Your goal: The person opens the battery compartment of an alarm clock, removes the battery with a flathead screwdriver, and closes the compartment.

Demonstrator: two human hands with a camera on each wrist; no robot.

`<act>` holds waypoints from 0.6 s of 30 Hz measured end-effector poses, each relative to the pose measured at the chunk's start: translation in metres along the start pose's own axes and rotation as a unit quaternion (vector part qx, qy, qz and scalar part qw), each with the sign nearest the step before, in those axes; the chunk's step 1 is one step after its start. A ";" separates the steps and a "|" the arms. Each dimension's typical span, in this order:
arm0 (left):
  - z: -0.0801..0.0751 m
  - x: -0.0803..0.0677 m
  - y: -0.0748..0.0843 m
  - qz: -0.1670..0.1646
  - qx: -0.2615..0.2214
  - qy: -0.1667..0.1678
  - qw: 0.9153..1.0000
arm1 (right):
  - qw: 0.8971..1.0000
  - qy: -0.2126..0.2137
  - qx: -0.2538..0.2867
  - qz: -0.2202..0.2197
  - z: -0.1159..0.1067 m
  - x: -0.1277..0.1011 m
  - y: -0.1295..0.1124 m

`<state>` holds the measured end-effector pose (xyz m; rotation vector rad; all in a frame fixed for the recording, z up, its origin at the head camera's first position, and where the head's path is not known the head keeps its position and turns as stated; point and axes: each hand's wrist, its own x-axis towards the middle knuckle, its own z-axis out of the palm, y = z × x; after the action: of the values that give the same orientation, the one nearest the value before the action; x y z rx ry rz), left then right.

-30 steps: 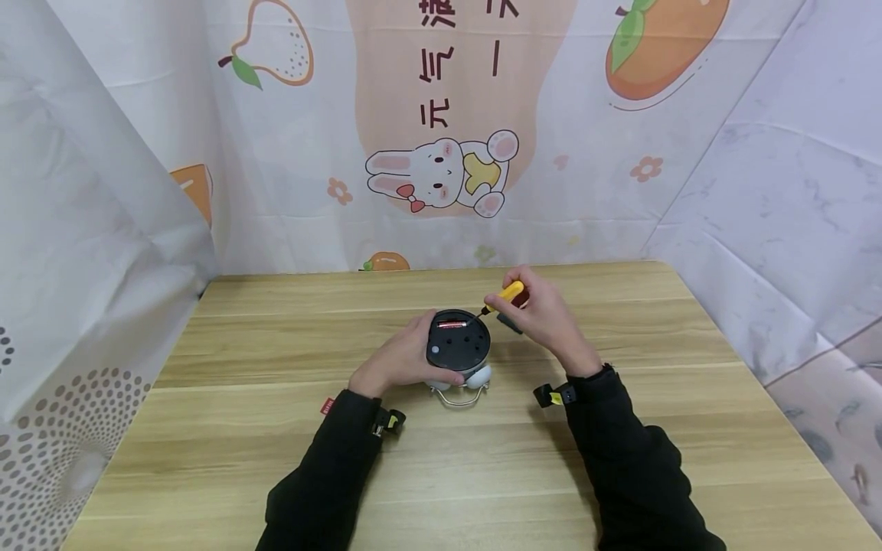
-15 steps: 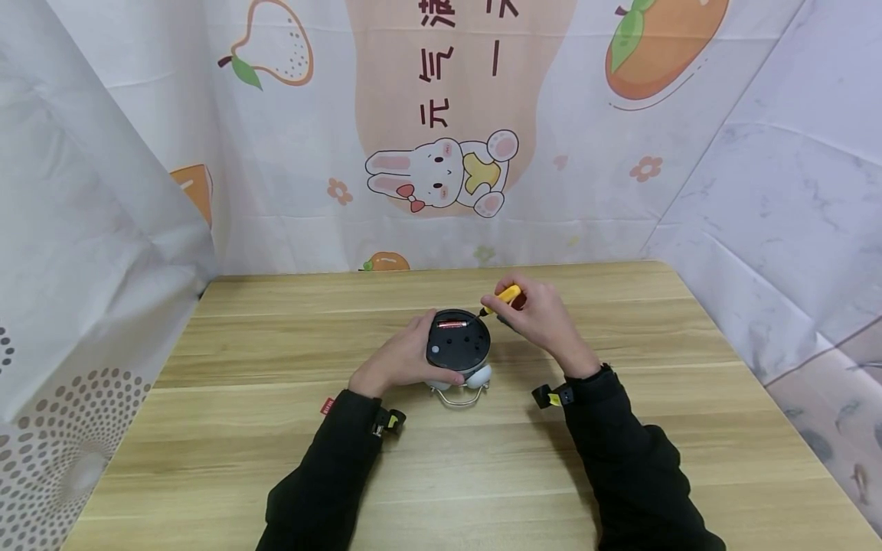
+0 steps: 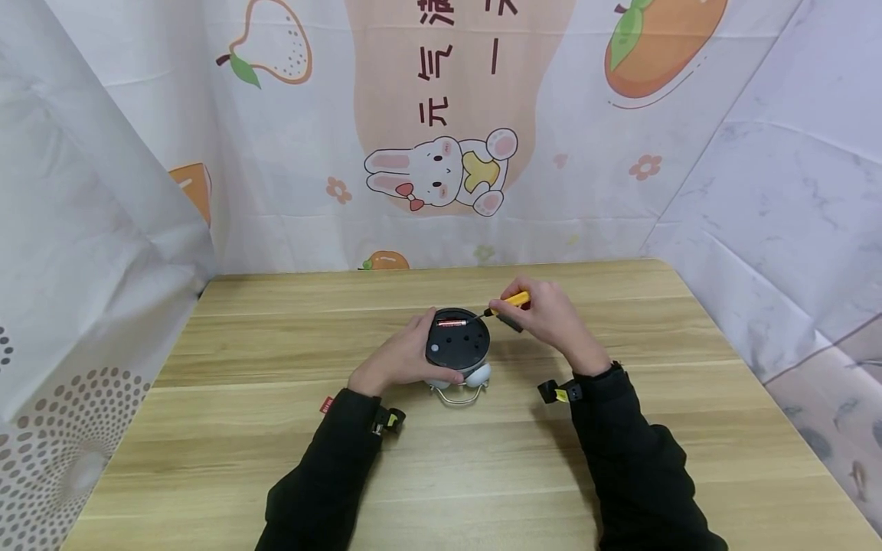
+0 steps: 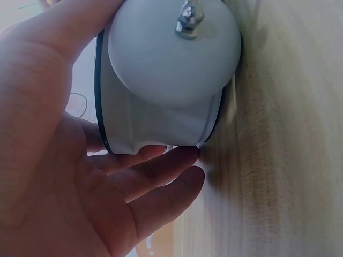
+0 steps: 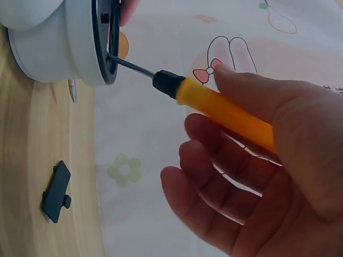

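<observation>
A white twin-bell alarm clock (image 3: 458,356) lies on the table with its black back facing up. In its uncovered battery slot shows a red-and-white battery (image 3: 452,323). My left hand (image 3: 403,358) grips the clock's body from the left, thumb near the bells, fingers round the side; a white bell (image 4: 174,51) fills much of the left wrist view. My right hand (image 3: 547,317) holds a screwdriver (image 5: 220,110) by its yellow handle, and the metal tip reaches into the slot's right end. The black battery cover (image 5: 57,191) lies on the table beside the clock, partly behind my right hand in the head view.
The wooden table (image 3: 276,459) stretches out on all sides of the clock. Behind it hangs a printed white curtain (image 3: 289,153) with a rabbit and fruit. The clock's wire handle (image 3: 460,401) points toward the table's front.
My right hand has shifted slightly right, and the screwdriver leans lower, its handle tilted further right. More of the battery cover shows than half a second ago. The left hand and clock stay put.
</observation>
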<state>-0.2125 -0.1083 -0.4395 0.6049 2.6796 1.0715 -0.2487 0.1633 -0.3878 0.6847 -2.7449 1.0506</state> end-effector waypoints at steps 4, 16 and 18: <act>0.000 0.000 0.000 -0.006 -0.003 -0.005 1.000 | 1.000 -0.017 -0.013 0.007 -0.002 0.000 0.002; -0.001 -0.001 0.002 -0.014 0.007 -0.009 1.000 | 0.995 -0.068 -0.066 -0.028 -0.003 0.000 0.011; -0.001 -0.001 0.001 -0.013 0.007 -0.007 1.000 | 0.992 -0.093 -0.083 -0.025 -0.003 0.000 0.014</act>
<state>-0.2112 -0.1084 -0.4381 0.5756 2.6772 1.0384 -0.2552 0.1742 -0.3943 0.8589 -2.9119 0.7716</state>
